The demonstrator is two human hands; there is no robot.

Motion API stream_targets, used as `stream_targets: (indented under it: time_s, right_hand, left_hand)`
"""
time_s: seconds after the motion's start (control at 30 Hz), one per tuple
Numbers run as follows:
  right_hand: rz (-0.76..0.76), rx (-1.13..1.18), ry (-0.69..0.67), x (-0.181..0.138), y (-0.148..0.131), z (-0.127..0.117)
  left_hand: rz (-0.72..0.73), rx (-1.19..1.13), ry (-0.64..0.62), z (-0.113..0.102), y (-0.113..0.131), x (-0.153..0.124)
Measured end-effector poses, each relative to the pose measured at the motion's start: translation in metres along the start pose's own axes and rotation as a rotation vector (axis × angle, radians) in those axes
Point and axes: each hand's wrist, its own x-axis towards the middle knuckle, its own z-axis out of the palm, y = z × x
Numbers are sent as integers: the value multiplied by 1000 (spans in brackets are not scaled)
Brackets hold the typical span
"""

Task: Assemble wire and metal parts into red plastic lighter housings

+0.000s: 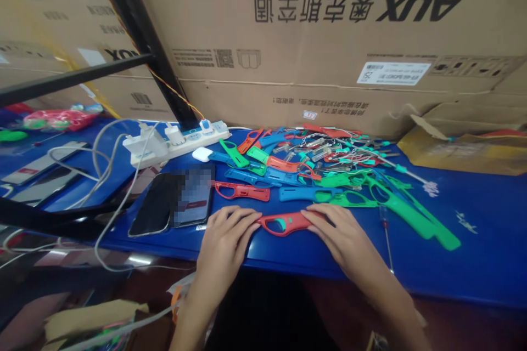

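A red lighter casing (291, 222) with a looped trigger guard and a green trigger lies level near the table's front edge. My left hand (226, 236) grips its narrow guard end between thumb and fingers. At the other end, my right hand (335, 230) holds the handle, with its fingers closed over the tip. Just beyond them lie a red casing half (247, 191), a blue casing half (304, 193) and a long green casing piece (407, 216). A screwdriver (386, 225) rests to the right of my right hand.
Two phones (193, 194) lie to the left, by a white power strip (181, 145) with chargers and looping cables. Several casings and clear lighter parts (319, 151) are heaped at the back. A large carton (308, 44) stands behind, a brown paper bag (465, 148) at right.
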Motion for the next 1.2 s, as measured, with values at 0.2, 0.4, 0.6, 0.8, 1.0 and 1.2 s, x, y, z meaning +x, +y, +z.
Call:
stream_targets:
  time_s: [0.2,0.4,0.6,0.8,1.0,1.2]
  right_hand:
    - [66,32,-2,-4,1,-1]
    - [46,43,-9,-3,2,-2]
    - [55,40,-14,-3,1,-1]
    - [-19,32,6,1,0,-3]
    - [-48,-34,-42,8,-2,-6]
    - [-109,-197,-15,5,-9,-5]
  left_hand:
    - [3,14,-11,0,3,1]
    - [-4,-1,-7,1,3,1]
    - [3,-20,-14,1,3,2]
    - [-13,-44,-16,1,4,4]
    - [-31,-27,-45,1,4,6]
    - [-9,21,-34,1,2,4]
